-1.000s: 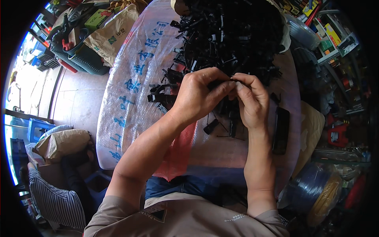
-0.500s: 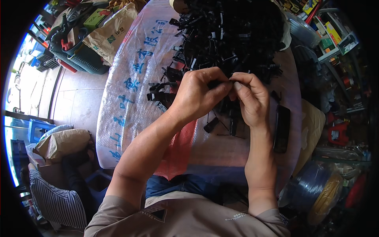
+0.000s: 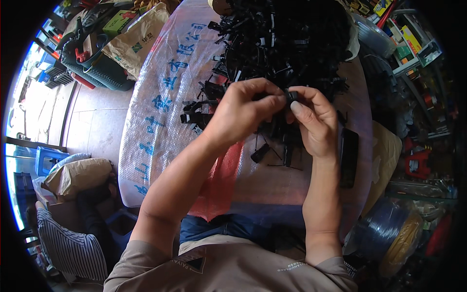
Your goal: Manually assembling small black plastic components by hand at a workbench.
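Observation:
Over the near edge of a heap of black parts (image 3: pixel 287 48), both my hands meet at a small black piece (image 3: pixel 291 95). My left hand (image 3: pixel 243 109) pinches one side of it between thumb and fingers. On the other side, the thumb and index finger of my right hand (image 3: pixel 317 124) grip it. The piece is dark and partly covered by fingers, so its exact kind cannot be made out. Loose black pieces with thin strips, one of them a blocky part (image 3: pixel 260 154), lie below my hands.
A woven white sack sheet (image 3: pixel 146 165) with blue handwriting and a red strip (image 3: pixel 216 194) covers the table. A flat black object (image 3: pixel 349 158) lies right of my right hand. Left stand a paper bag (image 3: pixel 136 46) and a blue stool (image 3: pixel 46 158); someone's striped sleeve (image 3: pixel 73 248) shows lower left.
My right hand has shifted slightly right and its fingertips have parted a little from the left's. More of the black piece now shows between them.

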`<act>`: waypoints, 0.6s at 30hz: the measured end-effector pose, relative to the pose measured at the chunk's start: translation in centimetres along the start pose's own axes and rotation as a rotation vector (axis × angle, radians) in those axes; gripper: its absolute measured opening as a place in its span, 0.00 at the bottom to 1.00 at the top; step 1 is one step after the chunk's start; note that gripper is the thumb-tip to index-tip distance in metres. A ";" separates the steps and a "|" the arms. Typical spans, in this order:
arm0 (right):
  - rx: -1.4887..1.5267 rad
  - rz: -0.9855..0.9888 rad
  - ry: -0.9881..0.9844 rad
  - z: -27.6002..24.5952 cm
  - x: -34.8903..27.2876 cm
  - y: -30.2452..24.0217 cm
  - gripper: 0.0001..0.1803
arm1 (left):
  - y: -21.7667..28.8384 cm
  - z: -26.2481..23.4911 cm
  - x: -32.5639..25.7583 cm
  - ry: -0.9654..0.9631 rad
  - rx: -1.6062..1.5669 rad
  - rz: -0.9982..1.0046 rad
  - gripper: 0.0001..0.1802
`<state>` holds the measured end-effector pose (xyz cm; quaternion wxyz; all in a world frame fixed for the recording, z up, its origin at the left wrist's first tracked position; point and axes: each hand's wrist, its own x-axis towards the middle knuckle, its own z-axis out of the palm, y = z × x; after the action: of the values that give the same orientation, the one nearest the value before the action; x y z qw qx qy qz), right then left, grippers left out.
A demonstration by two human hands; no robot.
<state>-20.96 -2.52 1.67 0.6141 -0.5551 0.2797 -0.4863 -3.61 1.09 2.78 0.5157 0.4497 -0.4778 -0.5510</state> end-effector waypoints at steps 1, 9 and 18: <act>0.007 -0.014 -0.054 -0.2 0.0 -0.2 0.13 | -0.2 -0.5 0.3 -0.038 -0.132 -0.044 0.09; -0.241 -0.013 -0.153 -1.4 -0.1 -0.8 0.06 | -0.2 -0.6 0.3 -0.151 -0.279 -0.214 0.12; -0.310 0.079 -0.190 -1.3 -0.4 -0.7 0.05 | 0.2 -0.7 -0.1 -0.099 0.461 0.147 0.19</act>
<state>-22.48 -2.60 2.01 0.5635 -0.6751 0.3135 -0.3584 -2.89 1.17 2.92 0.4141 0.4921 -0.6471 -0.4095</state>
